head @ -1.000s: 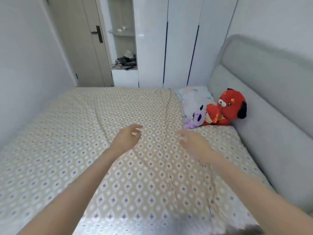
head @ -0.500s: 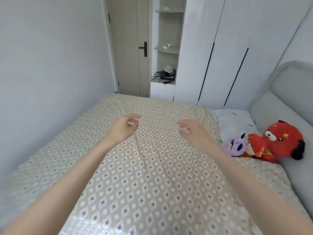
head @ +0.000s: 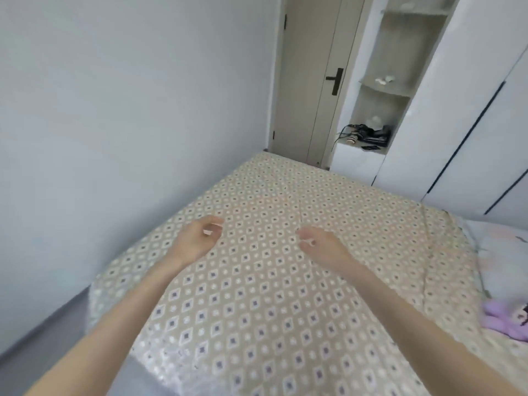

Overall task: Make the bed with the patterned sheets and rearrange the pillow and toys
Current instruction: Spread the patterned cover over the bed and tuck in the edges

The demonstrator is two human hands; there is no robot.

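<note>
Left hand (head: 197, 241), right hand (head: 323, 248): loosely curled

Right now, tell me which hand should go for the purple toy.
Right, probably. The right hand is empty and lies on the same side as the purple toy; the left hand is toward the wall, farther off.

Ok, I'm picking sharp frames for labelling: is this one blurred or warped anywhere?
Head view: blur smears the purple toy and pillow at the right edge and the sheet at its near corner; the wide lens bends the door and wardrobe lines; the left hand and right hand look sharper; light is soft, without glare.
</note>
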